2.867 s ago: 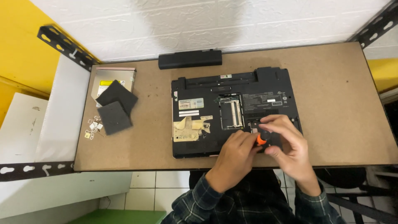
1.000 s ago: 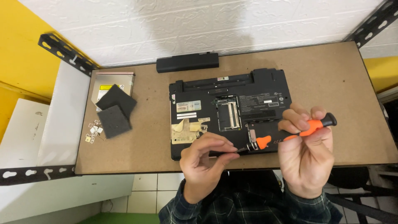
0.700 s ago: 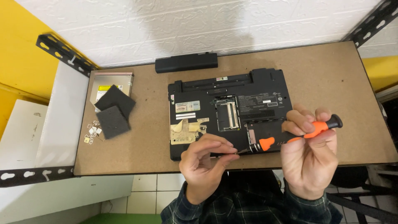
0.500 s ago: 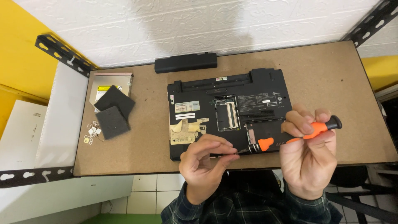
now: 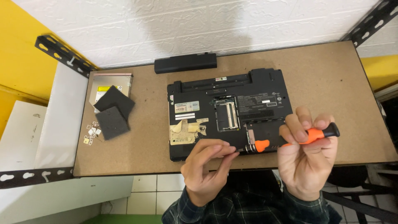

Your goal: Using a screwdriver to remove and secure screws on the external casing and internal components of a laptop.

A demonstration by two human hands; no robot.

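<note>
Taking the upturned black laptop (image 5: 226, 112) on the bench (image 5: 331, 83) as my landmark: well to its left lie two dark foam squares (image 5: 112, 112) over a silver disc drive (image 5: 108, 83), with a scatter of small pale bits (image 5: 92, 133) just below them. Behind the laptop, near its rear edge, lies a long black battery (image 5: 185, 63). In front of the laptop's near edge my left hand (image 5: 205, 170) is raised palm up, wrist bent back, thumb and forefinger pinched closed at the screwdriver's metal tip; whether a screw sits between them I cannot tell. To the right, over the laptop's near right corner, my right hand (image 5: 306, 159) stands upright, fingers curled closed around the orange-and-black screwdriver (image 5: 290, 140), held roughly level and pointing left toward my other hand.
</note>
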